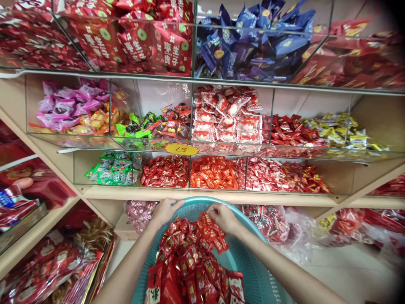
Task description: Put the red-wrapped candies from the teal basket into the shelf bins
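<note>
A teal plastic basket (270, 270) is in front of me below the lowest shelf, with red-wrapped candies (190, 257) heaped inside. My left hand (165, 212) grips the basket's far left rim, its thumb lying along the edge. Inside the far rim, my right hand (224, 218) is closed, fingers curled together just over some orange-red wrapped candies (211, 230). Whatever those fingertips may pinch is hidden. Straight ahead of the basket, a clear bin of similar orange-red candies (213, 173) stands on the bottom display shelf.
Glass-fronted bins hold pink-purple candies (71, 101), red-and-white packets (226, 120) and blue packets (249, 40). A yellow tag (182, 149) reads 15. The wooden shelf edge (126, 194) runs just beyond the basket. Plastic bags of candy (275, 221) lie beneath; red packages (47, 270) fill the lower left.
</note>
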Demonstrator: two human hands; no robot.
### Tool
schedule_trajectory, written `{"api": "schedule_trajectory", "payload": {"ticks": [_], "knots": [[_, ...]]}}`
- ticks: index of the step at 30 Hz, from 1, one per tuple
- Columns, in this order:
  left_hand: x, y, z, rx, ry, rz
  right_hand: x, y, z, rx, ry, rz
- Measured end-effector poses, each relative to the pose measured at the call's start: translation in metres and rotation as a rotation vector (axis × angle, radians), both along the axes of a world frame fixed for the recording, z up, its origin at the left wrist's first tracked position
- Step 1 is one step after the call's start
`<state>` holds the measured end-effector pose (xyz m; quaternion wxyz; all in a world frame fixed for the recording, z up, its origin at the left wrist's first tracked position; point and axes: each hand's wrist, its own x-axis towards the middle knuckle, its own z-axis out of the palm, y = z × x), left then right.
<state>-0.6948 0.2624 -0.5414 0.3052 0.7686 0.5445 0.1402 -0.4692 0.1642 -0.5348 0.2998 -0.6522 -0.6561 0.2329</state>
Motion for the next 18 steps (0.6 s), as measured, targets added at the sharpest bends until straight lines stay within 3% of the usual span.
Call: {"api": "schedule_trajectory", "payload": {"ticks": [5, 10, 15, 18], "knots": [[0.002, -0.001, 0.005, -0.003, 0.013, -0.001, -0.012, 0.003, 0.004, 0.013, -0.254, -0.006], [0.001, -0.002, 0.007, -0.005, 0.008, -0.013, -0.016, 0.002, 0.008, 0.073, -0.329, -0.025], [0.002, -0.002, 0.007, -0.018, -0.046, -0.017, -0.010, 0.001, 0.037, 0.205, -0.279, -0.023], [0.003, -0.001, 0.006, -0.005, -0.002, 0.003, 0.000, 0.016, 0.057, 0.274, -0.290, -0.095]]}}
